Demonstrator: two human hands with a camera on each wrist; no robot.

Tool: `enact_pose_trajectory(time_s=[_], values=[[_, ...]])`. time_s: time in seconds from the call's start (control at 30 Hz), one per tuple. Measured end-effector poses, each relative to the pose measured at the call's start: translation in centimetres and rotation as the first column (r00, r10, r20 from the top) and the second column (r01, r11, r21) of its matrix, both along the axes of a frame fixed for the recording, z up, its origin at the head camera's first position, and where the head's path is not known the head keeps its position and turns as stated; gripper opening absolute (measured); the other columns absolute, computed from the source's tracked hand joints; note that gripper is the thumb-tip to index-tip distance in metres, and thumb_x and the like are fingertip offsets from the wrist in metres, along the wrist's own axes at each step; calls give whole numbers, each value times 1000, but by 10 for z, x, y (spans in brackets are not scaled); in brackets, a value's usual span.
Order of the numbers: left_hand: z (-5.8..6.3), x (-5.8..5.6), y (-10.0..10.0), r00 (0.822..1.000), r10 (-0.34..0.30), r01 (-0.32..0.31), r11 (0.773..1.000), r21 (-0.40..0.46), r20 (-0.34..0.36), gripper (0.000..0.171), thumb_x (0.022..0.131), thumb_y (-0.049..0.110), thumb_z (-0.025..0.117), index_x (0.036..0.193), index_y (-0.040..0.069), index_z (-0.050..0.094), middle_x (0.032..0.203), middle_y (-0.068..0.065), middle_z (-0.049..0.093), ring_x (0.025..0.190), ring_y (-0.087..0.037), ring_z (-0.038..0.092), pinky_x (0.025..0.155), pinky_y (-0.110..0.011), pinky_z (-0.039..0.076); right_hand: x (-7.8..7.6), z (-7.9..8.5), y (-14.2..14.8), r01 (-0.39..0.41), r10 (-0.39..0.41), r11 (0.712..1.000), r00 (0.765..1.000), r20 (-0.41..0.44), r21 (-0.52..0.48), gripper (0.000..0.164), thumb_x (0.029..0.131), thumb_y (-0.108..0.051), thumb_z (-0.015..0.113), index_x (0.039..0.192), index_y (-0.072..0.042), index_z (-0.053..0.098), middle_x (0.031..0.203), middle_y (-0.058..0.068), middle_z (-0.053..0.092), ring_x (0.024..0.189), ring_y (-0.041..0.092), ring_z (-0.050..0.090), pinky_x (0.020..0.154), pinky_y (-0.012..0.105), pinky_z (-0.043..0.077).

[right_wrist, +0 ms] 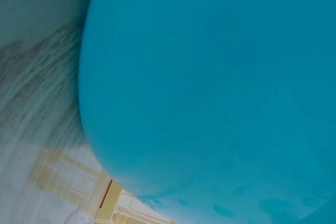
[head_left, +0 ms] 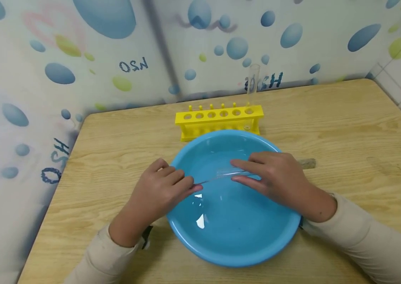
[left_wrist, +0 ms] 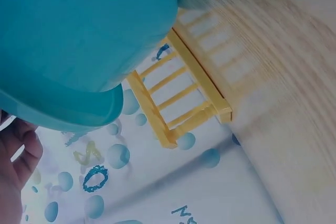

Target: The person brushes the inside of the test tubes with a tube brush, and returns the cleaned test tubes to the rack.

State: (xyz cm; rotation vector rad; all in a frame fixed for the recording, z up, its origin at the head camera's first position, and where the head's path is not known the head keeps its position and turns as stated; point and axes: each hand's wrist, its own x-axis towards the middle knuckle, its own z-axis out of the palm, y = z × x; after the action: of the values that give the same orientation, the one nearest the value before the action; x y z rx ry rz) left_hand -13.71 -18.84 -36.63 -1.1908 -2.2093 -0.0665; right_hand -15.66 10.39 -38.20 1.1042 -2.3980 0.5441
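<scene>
Over a light-blue basin [head_left: 234,261], my left hand [head_left: 161,191] pinches the thin twisted wire handle [head_left: 209,180] of a test tube brush. My right hand [head_left: 280,177] holds a clear test tube [head_left: 232,172], thumb and fingers on either side of it. The wire runs into the tube's mouth, which faces left. Past the right hand, the brownish bristly end [head_left: 308,163] of the brush shows over the basin's right edge. The middle of the tube is hidden by that hand. In the left wrist view, part of the left hand [left_wrist: 18,156] appears beside the basin's rim.
A yellow test tube rack [head_left: 220,114] stands just behind the basin, with an upright clear tube [head_left: 253,85] in its rightmost hole. Light glints inside the basin. The wooden table [head_left: 126,138] meets a wall [head_left: 158,83] with blue and green spots at the back.
</scene>
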Motion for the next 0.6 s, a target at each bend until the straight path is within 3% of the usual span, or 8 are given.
enact_pose_trajectory(time_s=[0.13,0.23,0.33,0.4,0.47,0.53,0.57,0.6], values=[[-3,-1,0,1000,-20,19,1000,24,15,46,104,44,49,69,15,55,54,4,45,49,-12,43,60,-30,40,1,-2,0,-1,1,1000,1000,3,-1,40,84,-43,79,114,-17,76,77,1,70,64,12,63,55,24,52],[-5,-1,0,992,-48,38,996,84,115,46,103,43,52,68,15,60,56,5,53,52,-10,48,62,-30,42,1,-3,1,-8,8,1000,1000,-5,-8,39,86,-46,76,113,-18,77,76,1,70,64,12,64,55,25,53],[-6,1,1,944,-90,27,980,198,316,46,104,39,53,66,15,65,58,6,59,56,-7,52,68,-30,42,2,-4,1,-15,15,1000,1000,-14,-21,42,92,-52,65,113,-18,77,76,0,70,64,12,64,56,26,54],[-5,3,2,869,-123,-20,959,282,479,46,104,33,53,63,16,63,57,8,56,57,-4,51,72,-31,39,2,-4,0,-16,16,999,1000,-20,-31,41,92,-51,66,113,-18,77,76,1,70,64,12,65,56,26,55],[-3,6,2,762,-145,-103,935,339,631,47,105,27,53,59,17,59,54,10,53,62,-5,49,73,-31,36,2,-3,0,-16,15,999,1000,-26,-37,38,88,-46,74,113,-18,77,77,1,71,65,12,65,57,27,55],[0,9,2,639,-152,-204,912,356,754,50,105,24,53,55,18,55,53,12,48,68,-10,47,72,-32,36,3,-3,0,-14,12,999,999,-33,-39,39,82,-40,81,114,-18,77,77,1,71,65,13,65,57,27,55],[1,10,3,587,-146,-246,905,347,796,51,105,24,51,54,18,53,52,12,46,70,-13,46,71,-33,36,3,-2,0,-14,13,999,999,-36,-40,40,80,-38,84,114,-18,77,77,1,71,65,13,65,56,27,55],[2,11,3,554,-133,-277,901,333,822,52,106,24,51,53,18,52,52,13,44,73,-14,45,71,-33,36,3,-2,0,-16,14,999,999,-39,-39,41,79,-37,85,114,-18,77,77,1,71,65,13,65,56,27,55]])
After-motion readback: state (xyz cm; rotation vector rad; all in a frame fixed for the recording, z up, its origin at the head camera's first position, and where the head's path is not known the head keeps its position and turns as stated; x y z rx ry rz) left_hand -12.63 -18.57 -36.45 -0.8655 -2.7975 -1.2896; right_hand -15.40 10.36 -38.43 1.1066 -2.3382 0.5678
